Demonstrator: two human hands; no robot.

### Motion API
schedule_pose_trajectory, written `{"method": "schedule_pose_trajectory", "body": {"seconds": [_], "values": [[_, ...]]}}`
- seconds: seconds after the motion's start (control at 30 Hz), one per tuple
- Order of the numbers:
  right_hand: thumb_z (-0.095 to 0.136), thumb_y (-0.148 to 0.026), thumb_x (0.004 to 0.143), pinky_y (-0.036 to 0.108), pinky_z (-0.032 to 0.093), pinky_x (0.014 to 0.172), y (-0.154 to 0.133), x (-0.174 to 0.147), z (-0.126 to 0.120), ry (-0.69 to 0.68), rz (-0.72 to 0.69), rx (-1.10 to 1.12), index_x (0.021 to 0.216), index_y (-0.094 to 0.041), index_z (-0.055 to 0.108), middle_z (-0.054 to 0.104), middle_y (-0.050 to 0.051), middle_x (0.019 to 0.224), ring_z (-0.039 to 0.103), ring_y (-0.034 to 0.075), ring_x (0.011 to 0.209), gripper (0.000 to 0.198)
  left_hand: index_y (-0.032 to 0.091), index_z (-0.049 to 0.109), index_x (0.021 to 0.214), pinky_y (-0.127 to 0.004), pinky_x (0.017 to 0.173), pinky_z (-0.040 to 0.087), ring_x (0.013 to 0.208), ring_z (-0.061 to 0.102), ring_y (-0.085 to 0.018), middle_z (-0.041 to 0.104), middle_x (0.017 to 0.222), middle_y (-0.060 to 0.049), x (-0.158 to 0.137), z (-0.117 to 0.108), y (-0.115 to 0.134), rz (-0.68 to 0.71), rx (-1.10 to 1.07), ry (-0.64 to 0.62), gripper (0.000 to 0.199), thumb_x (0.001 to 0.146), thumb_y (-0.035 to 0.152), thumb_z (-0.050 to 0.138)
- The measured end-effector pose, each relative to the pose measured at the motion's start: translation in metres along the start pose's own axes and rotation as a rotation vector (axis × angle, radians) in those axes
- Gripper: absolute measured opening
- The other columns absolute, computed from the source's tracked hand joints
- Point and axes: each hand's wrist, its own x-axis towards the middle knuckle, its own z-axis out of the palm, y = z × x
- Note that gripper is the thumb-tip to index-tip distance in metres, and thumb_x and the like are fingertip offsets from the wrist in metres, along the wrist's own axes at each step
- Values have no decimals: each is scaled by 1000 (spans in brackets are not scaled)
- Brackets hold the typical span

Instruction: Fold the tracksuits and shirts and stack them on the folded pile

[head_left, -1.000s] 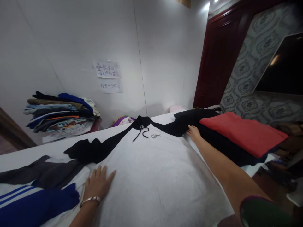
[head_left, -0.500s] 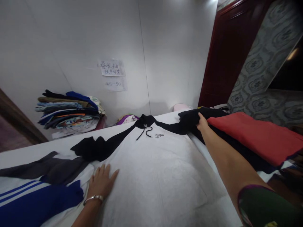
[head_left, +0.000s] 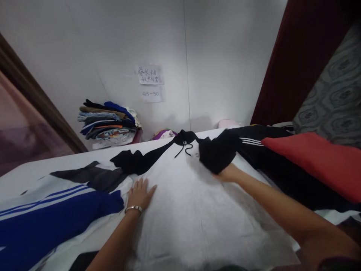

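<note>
White wall [head_left: 225,56] rises beyond the pale surface [head_left: 25,171], on which many clothes are lying. Left hand [head_left: 140,194] rests palm down on the left side of the white top [head_left: 186,210], with its fingers spread apart. Right hand [head_left: 229,173] is clamped on the black sleeve [head_left: 218,150] of this top (its fingertips are partly hidden by the cloth), above the chest. Beside the left hand lies one blue striped garment [head_left: 64,216]; to the right of the right hand is a red cloth [head_left: 318,158].

Dark red panelling [head_left: 301,56] stands between a pale wall [head_left: 231,56] and patterned wallpaper [head_left: 335,96]
</note>
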Motion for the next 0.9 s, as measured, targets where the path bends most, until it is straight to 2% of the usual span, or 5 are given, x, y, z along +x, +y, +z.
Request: {"method": "schedule_pose_trajectory", "body": {"seconds": [0.1,0.2,0.4,0.63,0.9], "values": [[58,-19,74,52,10,114,-14,-31,41,-404,-185,-206,111,-20,65,46,5,141,28,28,137,38,12,37,141,-48,110,18,139,21,-31,27,151,-14,-2,-3,1,-6,-18,-13,70,88,57,28],[52,-15,74,53,16,112,-18,-51,58,-504,-80,-308,127,-20,55,42,8,143,27,25,138,53,11,39,139,-50,110,17,139,19,-32,26,151,-14,-6,-12,4,-6,-33,4,68,88,55,32],[48,-24,82,52,11,112,-22,-92,37,-418,-3,-345,131,-27,51,36,5,147,23,25,139,50,13,58,121,-37,101,36,118,51,-25,57,128,-13,-39,-39,45,129,-240,132,53,91,49,33],[46,-37,81,49,31,106,19,-187,-19,30,431,-519,130,-11,52,39,17,144,34,32,133,56,16,63,110,-33,84,45,99,62,-27,69,104,-11,-84,-56,96,155,-447,-316,61,79,65,43],[54,-52,72,33,49,79,5,-235,-35,161,879,-87,141,-17,37,65,9,108,64,22,85,79,18,61,109,-32,85,49,100,63,-25,69,108,-7,-87,-68,94,223,-899,-598,62,60,55,73]]}}
